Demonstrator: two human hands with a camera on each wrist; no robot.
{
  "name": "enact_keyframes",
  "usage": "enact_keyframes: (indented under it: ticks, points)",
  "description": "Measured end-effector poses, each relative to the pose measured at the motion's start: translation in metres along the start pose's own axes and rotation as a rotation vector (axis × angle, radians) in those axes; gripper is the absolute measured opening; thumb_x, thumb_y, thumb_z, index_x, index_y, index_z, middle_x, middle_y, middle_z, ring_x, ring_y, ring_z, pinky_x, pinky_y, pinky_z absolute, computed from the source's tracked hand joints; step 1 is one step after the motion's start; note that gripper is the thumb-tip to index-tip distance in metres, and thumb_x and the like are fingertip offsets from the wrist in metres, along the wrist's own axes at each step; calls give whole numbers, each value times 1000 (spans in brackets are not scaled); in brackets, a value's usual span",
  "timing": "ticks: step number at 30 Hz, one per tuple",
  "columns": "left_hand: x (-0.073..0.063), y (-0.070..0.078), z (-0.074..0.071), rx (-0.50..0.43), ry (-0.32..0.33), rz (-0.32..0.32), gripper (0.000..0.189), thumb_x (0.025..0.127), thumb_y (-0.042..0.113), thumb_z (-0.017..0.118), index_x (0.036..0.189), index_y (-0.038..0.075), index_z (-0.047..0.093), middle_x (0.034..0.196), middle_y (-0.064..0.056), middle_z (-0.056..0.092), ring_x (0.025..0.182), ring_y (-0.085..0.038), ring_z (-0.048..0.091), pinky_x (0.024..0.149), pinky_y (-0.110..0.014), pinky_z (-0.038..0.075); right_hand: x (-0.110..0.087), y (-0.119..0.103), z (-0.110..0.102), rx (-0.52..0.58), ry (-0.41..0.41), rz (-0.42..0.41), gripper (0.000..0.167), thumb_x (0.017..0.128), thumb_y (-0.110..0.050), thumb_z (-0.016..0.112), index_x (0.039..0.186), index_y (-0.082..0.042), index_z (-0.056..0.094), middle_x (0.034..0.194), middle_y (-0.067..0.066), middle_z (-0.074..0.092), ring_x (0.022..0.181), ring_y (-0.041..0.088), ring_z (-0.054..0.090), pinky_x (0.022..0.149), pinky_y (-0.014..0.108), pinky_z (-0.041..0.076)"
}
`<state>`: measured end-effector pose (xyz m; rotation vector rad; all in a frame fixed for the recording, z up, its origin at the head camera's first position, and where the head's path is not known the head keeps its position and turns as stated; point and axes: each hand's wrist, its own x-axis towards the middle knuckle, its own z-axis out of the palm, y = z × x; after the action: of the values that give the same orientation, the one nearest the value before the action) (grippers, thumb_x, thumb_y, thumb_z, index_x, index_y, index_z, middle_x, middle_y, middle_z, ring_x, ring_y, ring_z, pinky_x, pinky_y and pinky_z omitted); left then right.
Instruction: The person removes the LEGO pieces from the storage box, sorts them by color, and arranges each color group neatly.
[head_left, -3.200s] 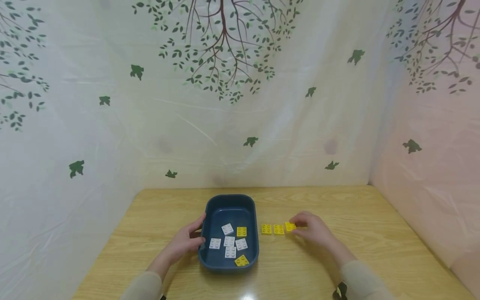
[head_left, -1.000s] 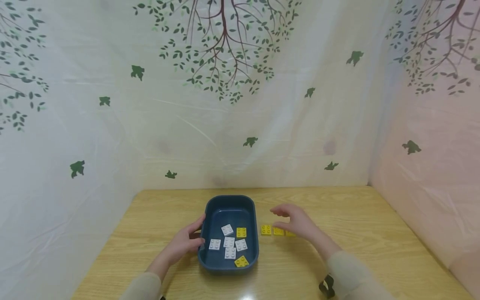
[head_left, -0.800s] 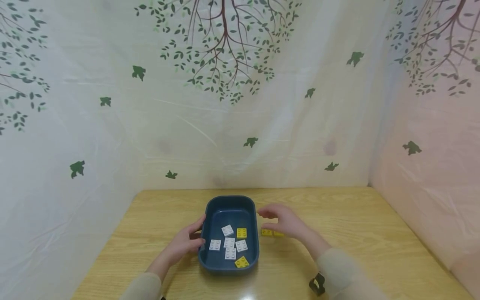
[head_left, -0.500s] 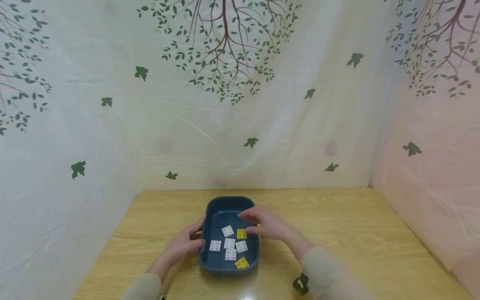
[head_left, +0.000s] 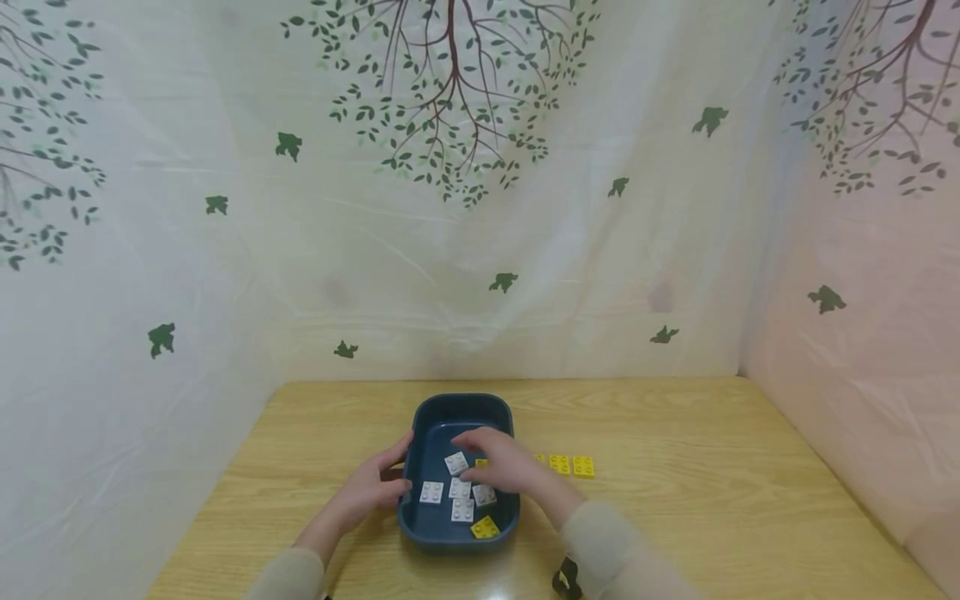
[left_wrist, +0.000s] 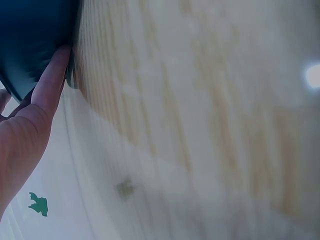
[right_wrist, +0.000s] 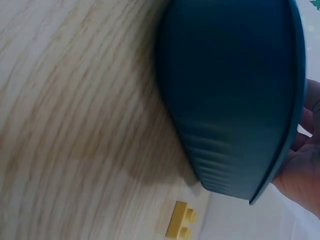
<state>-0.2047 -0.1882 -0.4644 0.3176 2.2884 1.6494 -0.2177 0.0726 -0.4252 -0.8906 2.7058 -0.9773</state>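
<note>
On the worktop [head_left: 712, 467], just left of its middle, sits a dark blue tray [head_left: 461, 408], its long axis running towards the far edge. The right hand [head_left: 501, 463] reaches over the tray's right rim, thumb and fingers well parted and seemingly grasping nothing. What matters most, I judge, is that gap: it stands over or just beside the tilted white brick [head_left: 456, 463], which lies closer to the far edge than the other white bricks [head_left: 462, 510], and the right hand is the nearer one. The left hand [head_left: 367, 483] rests against the tray's left wall, fingers fairly straight, no brick visible in it. Towards the right edge, three yellow bricks [head_left: 558, 464] form a row. The right wrist view shows one yellow brick [right_wrist: 176, 220] side-on but hides the tray's inside, which the head view shows.
</note>
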Motion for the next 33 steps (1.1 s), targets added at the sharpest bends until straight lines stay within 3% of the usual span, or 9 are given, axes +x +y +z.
enact_keyframes:
  ticks: [10,18,33]
  points:
    - [10,-1,-1,-8,4,-7,77,93,11,64,158,14,24,154,-27,32,131,-47,44,93,-48,52,22,8,8,-80,-60,68,55,85,-22,78,135,-9,60,131,7,60,121,23,54,106,42,43]
    - [17,-1,2,-1,27,4,76,92,9,64,158,14,25,154,-27,33,131,-48,44,94,-49,52,36,18,14,-99,-74,124,53,85,-22,78,133,-10,61,131,10,58,120,26,54,104,45,44]
    - [36,-3,3,-1,60,-20,77,92,9,63,158,15,25,156,-25,31,133,-48,42,96,-50,50,60,39,17,-11,-42,174,43,84,-11,77,126,-9,66,125,8,60,115,23,55,104,45,44]
